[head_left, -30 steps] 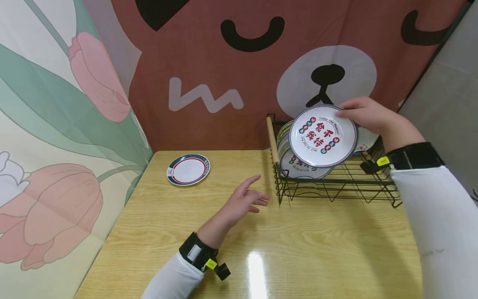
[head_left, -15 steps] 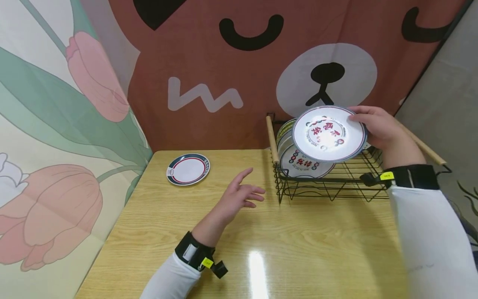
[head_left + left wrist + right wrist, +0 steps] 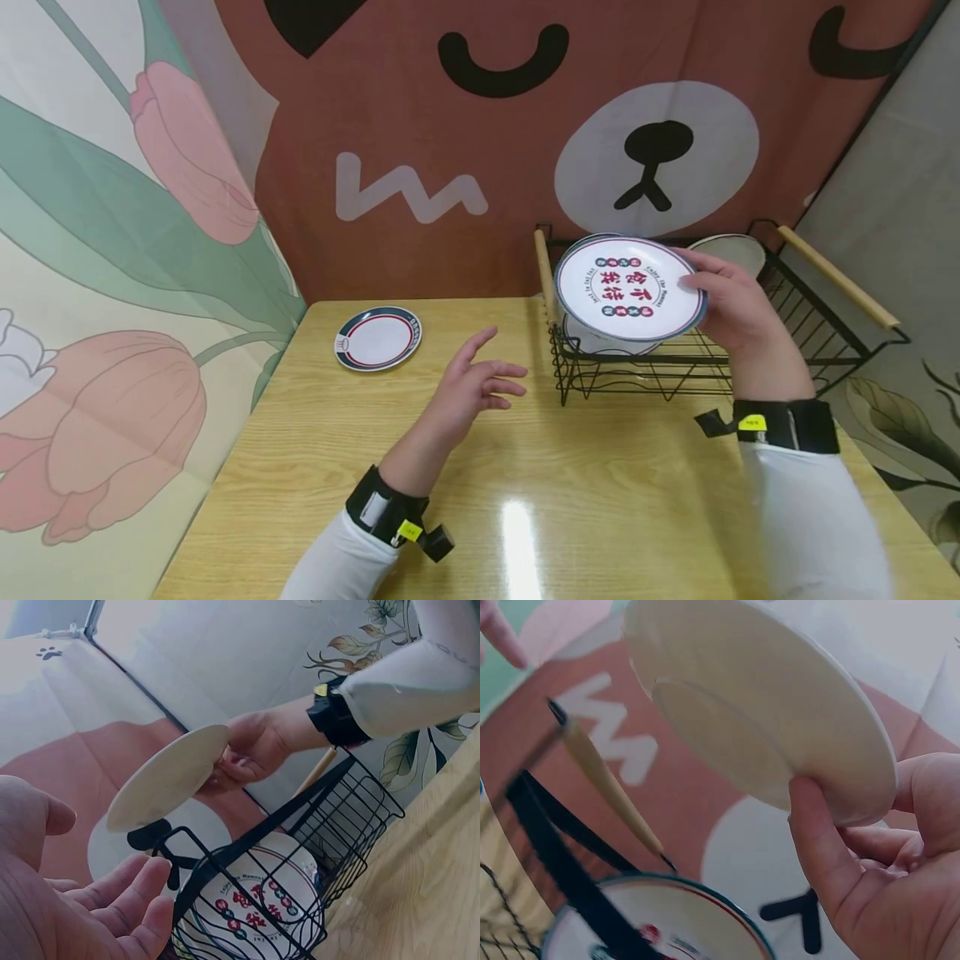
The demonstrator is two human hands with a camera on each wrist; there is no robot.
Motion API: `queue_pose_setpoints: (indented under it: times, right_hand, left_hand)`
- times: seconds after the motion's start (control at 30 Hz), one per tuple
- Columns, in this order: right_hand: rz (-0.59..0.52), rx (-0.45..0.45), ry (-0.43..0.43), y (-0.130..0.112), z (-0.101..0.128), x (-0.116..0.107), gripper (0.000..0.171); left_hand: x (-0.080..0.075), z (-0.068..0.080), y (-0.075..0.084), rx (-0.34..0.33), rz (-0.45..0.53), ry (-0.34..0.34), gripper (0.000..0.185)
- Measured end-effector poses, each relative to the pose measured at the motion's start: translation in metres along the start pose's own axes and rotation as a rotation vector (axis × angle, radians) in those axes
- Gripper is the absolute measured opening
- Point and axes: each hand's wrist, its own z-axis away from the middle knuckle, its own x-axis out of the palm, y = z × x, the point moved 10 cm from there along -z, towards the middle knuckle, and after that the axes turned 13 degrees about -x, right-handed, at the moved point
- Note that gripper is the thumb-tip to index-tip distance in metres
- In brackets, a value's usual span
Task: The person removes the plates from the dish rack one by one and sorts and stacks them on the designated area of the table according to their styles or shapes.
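Note:
My right hand (image 3: 738,304) pinches the right edge of a white plate (image 3: 628,287) with a blue rim and red characters, holding it tilted above the wire basket (image 3: 675,367). The right wrist view shows the underside of this held plate (image 3: 757,705), with fingers on both faces. My left hand (image 3: 476,383) hovers over the table, left of the basket, fingers spread and holding nothing. Inside the basket stands another plate with red characters (image 3: 251,900), mostly hidden in the head view by the held one. A further pale plate (image 3: 731,250) stands at the basket's back right.
A small plate with a dark blue rim and red ring (image 3: 378,338) lies flat on the wooden table (image 3: 337,467) at the back left. Wooden handles (image 3: 836,275) stand up at the basket's two ends. A printed cloth (image 3: 420,125) hangs behind the table.
My right hand has drawn the held plate slightly left, down and nearer, turning its face. My left hand has shifted a little up and left.

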Motion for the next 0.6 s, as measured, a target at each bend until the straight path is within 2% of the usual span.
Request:
queue_pose_setpoints:
  times: [0.33, 0.5, 0.6]
  right_hand:
    - [-0.162, -0.029, -0.14, 0.028, 0.024, 0.051, 0.048]
    - [-0.187, -0.048, -0.195, 0.039, 0.031, 0.07, 0.046]
    - [-0.18, -0.052, -0.188, 0.043, 0.032, 0.078, 0.048]
  left_hand:
    - [0.007, 0.01, 0.01, 0.024, 0.101, -0.07, 0.051]
    - [0.009, 0.016, 0.015, 0.054, 0.132, -0.089, 0.051]
    - [0.009, 0.018, 0.017, 0.06, 0.149, -0.099, 0.052]
